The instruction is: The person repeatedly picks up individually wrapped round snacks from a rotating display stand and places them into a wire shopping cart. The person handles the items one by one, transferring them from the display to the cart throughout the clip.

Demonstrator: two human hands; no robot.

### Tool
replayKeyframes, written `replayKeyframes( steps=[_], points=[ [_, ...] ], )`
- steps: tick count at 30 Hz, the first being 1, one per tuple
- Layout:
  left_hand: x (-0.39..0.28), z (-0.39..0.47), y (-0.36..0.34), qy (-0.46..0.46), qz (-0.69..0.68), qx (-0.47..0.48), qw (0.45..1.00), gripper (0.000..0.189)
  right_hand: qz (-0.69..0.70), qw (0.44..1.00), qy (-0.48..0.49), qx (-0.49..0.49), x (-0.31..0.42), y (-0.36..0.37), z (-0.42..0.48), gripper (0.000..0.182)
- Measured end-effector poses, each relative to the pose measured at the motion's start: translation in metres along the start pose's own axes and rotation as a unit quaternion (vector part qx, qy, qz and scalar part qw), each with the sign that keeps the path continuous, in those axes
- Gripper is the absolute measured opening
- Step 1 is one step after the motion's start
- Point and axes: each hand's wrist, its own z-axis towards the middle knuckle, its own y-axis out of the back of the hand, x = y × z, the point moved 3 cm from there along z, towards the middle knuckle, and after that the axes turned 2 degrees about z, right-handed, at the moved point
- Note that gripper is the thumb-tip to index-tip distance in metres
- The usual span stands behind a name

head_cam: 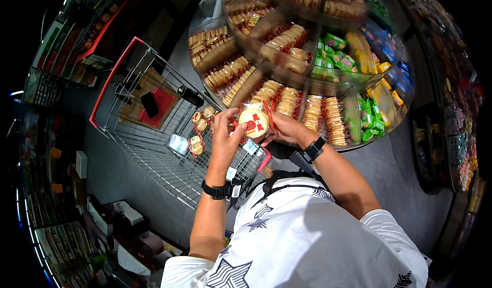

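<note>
Between my two hands is a round, pale packaged cracker (254,123) in clear wrap with red print. My left hand (226,136) pinches its left side, the thumb lying over the front. On the other side my right hand (286,128) grips the wrapper's edge, its fingers partly hidden behind the pack. Just beyond, rows of similar wrapped crackers (265,92) fill the lowest tier of a round display stand (246,84). Below and to the left of my hands, several wrapped crackers (196,145) lie in a wire shopping cart (153,168).
The cart also carries a black phone (149,104) on a red item (163,99), a dark bottle (190,95) and a white package (178,144). Green packets (371,118) and yellow packets (396,98) sit in the stand's right compartments. Stocked shelves (461,134) border the right side.
</note>
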Motion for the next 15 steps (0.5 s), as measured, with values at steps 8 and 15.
replayKeyframes(
  steps=[8,15],
  points=[
    [-0.005,0.018,-0.008,-0.012,0.074,0.133,0.988,0.061,0.011,1.0,-0.019,0.004,-0.008,0.007,-0.011,0.069],
    [0.002,0.041,-0.021,0.004,0.046,0.28,0.959,0.077,0.018,0.999,-0.043,0.002,-0.02,0.025,-0.03,0.082]
  ],
)
